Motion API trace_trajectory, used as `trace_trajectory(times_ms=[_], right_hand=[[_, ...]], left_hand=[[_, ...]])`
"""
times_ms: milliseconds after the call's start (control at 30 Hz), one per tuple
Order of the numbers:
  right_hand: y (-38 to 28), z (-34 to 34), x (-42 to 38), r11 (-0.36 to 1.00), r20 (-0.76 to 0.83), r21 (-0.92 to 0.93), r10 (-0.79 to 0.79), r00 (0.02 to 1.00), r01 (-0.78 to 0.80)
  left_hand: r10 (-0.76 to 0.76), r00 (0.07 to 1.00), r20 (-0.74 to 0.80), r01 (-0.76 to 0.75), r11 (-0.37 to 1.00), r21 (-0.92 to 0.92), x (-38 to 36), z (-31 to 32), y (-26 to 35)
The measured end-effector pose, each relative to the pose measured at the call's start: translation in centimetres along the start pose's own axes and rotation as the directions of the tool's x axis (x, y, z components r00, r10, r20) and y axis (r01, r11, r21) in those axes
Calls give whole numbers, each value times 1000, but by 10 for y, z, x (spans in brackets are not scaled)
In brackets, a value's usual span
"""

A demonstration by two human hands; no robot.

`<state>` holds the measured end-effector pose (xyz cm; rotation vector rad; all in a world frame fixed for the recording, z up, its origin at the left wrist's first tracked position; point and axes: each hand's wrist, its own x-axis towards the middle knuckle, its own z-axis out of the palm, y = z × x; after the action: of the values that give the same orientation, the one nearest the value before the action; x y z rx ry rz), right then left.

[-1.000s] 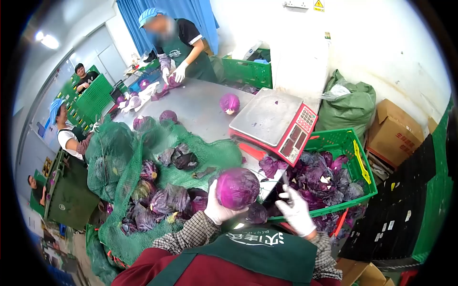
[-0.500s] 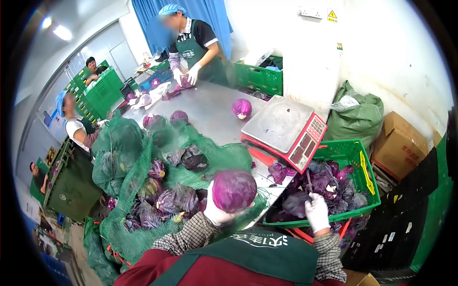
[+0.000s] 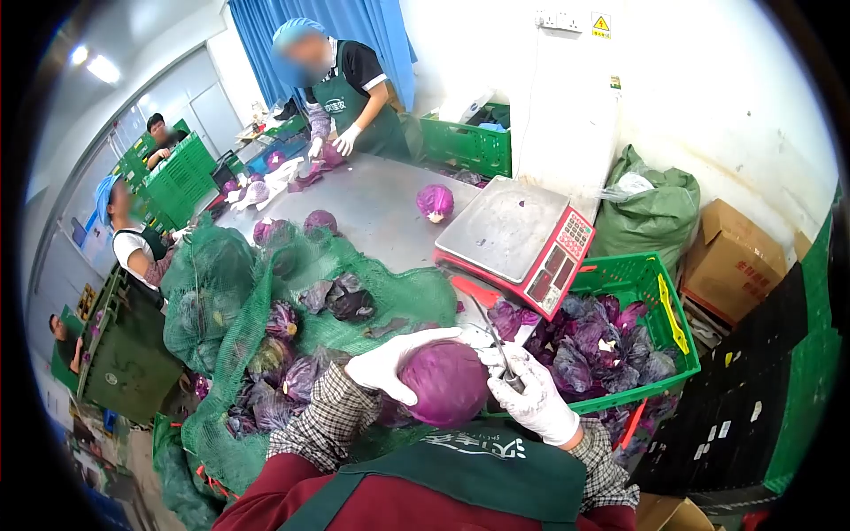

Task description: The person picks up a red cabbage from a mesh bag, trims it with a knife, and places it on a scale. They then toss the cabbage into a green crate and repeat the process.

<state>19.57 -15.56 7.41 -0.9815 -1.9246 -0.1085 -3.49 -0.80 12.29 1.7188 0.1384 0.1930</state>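
My left hand (image 3: 382, 365), in a white glove, is wrapped round the left side of a peeled red cabbage (image 3: 445, 386) in front of my apron. My right hand (image 3: 537, 400), also gloved, grips a knife (image 3: 497, 342) by its dark handle. Its blade points up and away from me, just right of the cabbage; whether the right fingers touch the cabbage is hard to make out. Loose red cabbages with dark outer leaves (image 3: 305, 376) lie left of my hands in a green mesh sack (image 3: 398, 296).
A red scale (image 3: 505, 230) stands on the metal table (image 3: 381, 208), near another peeled cabbage (image 3: 435, 203). Right of me, a green crate (image 3: 691, 358) holds purple leaves. Across the table a co-worker (image 3: 350, 97) handles a cabbage. A full mesh sack (image 3: 208, 292) sits at the left.
My right hand has come up from the leaf crate to the cabbage's right side, bringing the knife. My left hand now grips the cabbage from its left side, slightly lower. The view has shifted slightly.
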Motion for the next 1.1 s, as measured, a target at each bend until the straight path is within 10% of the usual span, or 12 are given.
trace_trajectory(times_ms=[67,200,500,800,967,1100], right_hand=[[-2,-2,-2,995,7,-102,18,1000,-17],[-23,-9,21,690,143,495,536,832,-529],[-12,-11,22,246,505,538,672,541,-806],[-12,1,7,522,356,501,603,714,-690],[-12,-12,-6,111,357,756,756,548,-645],[18,-29,-58,135,258,702,867,427,-699]], left_hand=[[-24,999,33,21,995,96,2,-2,8],[-14,996,91,-1,987,160,13,7,34],[-77,992,104,38,941,337,15,13,47],[-3,996,-85,52,817,574,4,17,11],[-20,968,-250,124,905,408,-3,14,-20],[-60,937,-344,134,971,197,-9,15,-42]])
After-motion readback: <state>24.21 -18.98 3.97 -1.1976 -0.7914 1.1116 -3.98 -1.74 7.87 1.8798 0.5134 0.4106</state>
